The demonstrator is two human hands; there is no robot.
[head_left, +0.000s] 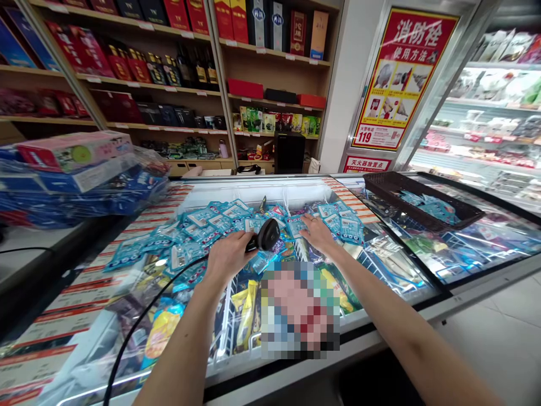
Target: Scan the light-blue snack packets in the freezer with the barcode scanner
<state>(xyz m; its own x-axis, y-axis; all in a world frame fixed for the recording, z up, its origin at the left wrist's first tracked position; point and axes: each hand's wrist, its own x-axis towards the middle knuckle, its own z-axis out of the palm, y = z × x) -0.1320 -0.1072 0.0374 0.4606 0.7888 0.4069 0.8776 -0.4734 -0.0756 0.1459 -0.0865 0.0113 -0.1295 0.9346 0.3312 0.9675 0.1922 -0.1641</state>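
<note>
The left hand (230,252) grips a barcode scanner (269,234) at its two o'clock, and the spread right hand (318,232) touches a blue packet (295,227) at its nine o'clock, likely light, slippery, best pinched edgewise.

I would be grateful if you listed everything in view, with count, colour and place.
Handheld scanner: one, black, in the left hand
Cable: one, black, beside the left forearm
Packets: many, blue and white, across the freezer top and in the tray
Tray: one, dark brown, freezer top, right
Freezer: at least one, white-framed, centre
Packaged goods: many, mixed colours, inside the freezer
Price labels: many, white and orange, along the glass
Stacked packages: several, mostly blue, left
Shelving: two or more bays, wooden, stocked, behind
Fire-hydrant sign: one, red and yellow, back right
Display shelves: several, white, far right
Pixelated patch: one, largely pink, lower centre, unreadable
Hands: two, bare; left gripping the scanner, right on packets
</note>
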